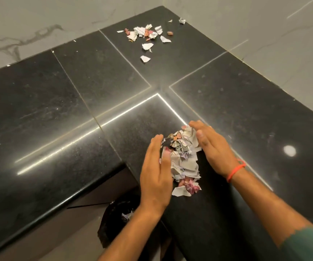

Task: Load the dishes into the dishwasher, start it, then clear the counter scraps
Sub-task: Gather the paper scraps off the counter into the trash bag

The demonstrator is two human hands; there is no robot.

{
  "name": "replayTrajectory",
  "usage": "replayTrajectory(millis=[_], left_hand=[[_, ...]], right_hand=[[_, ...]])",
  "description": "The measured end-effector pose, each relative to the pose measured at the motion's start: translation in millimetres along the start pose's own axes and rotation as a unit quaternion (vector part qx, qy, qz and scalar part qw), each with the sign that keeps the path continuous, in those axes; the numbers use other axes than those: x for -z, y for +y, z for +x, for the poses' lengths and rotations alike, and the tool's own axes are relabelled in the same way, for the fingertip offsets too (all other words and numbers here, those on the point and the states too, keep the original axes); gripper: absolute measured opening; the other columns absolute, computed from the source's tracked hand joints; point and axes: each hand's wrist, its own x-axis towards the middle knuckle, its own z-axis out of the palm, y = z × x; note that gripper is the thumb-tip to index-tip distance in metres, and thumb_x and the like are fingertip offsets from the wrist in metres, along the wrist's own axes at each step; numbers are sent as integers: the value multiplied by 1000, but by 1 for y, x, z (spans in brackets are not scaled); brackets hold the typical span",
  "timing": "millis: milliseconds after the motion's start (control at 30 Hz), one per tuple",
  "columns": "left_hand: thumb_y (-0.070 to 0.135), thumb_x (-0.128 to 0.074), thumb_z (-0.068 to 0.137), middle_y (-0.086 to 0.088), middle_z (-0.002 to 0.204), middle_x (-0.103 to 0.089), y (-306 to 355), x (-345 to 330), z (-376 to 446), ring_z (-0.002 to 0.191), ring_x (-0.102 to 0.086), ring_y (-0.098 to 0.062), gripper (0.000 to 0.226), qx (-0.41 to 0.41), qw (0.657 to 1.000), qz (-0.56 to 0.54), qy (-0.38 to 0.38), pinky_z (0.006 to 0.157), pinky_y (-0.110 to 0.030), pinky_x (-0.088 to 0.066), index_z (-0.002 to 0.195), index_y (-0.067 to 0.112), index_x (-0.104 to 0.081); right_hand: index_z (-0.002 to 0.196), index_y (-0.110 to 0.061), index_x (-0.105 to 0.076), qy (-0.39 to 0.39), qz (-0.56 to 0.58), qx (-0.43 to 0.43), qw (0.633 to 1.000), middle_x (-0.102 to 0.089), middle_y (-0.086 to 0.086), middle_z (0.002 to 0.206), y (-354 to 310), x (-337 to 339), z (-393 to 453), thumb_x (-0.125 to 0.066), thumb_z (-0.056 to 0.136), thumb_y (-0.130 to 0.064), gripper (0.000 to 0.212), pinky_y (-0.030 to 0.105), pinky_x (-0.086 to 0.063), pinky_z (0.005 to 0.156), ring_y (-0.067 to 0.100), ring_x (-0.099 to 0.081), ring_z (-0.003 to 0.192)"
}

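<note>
Scrap pile (184, 159), near counter (57, 113) edge above bin (118, 219): left hand (156, 178) and right hand (215, 149), both flat-fingered, are bracketing it; best pressing inward, low, sweeping binward; second scatter (146, 35) lying far back.

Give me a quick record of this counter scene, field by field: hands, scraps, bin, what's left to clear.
surface: black counter, L-shaped corner against a marble wall
left hand: open, fingers straight, against the left side of the near scrap pile
right hand: open, cupped against the pile's right side
near scrap pile: torn paper and pink bits, between both hands near the counter edge
far scraps: loose, scattered in the back corner, untouched
bin: dark, below the counter edge, some scraps inside
left to clear: both scrap groups
</note>
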Motion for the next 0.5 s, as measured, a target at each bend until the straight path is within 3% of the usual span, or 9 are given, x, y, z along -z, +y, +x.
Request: replayTrajectory(millis=[100, 167, 300, 400, 500], left_hand=[[55, -38, 103, 13, 171, -6, 3, -13, -26, 157, -2, -5, 68, -87, 987, 126, -51, 129, -49, -8, 163, 32, -15], [58, -52, 97, 8, 172, 8, 1, -10, -35, 158, 9, -13, 87, -120, 974, 183, -59, 128, -49, 3, 164, 30, -5], [75, -70, 75, 2, 167, 29, -7, -7, -51, 155, 24, -19, 129, -62, 958, 275, -60, 126, -47, 3, 162, 30, 15], [88, -60, 70, -7, 166, 31, -12, -19, -40, 156, 22, -25, 135, -47, 940, 333, -61, 126, -45, 1, 161, 26, 19], [89, -55, 74, -14, 168, 22, -11, -32, -8, 158, 7, -32, 131, -83, 934, 343, -58, 127, -44, -7, 163, 21, 13]], right_hand=[[147, -23, -48, 22, 13, 19, 1000, -46, -18, 148, -1, -4, -9, -27, 101, -58, 61, 33, -29, 120, -6, -37, 139], [148, -21, -47, 49, 29, 17, 998, -48, -10, 150, -1, -8, -16, -29, 101, -56, 61, 24, -31, 117, 0, -39, 141], [144, -18, -51, 130, 32, 22, 991, -55, -5, 144, 1, -13, -22, -33, 102, -49, 56, 13, -33, 108, 5, -49, 134], [144, -15, -52, 148, 38, 14, 988, -57, 0, 143, 4, -11, -19, -33, 102, -50, 58, 18, -37, 110, 9, -50, 133], [143, -13, -54, 162, 60, 0, 985, -58, 0, 142, 5, -11, -18, -32, 101, -52, 61, 22, -39, 110, 7, -52, 132]])
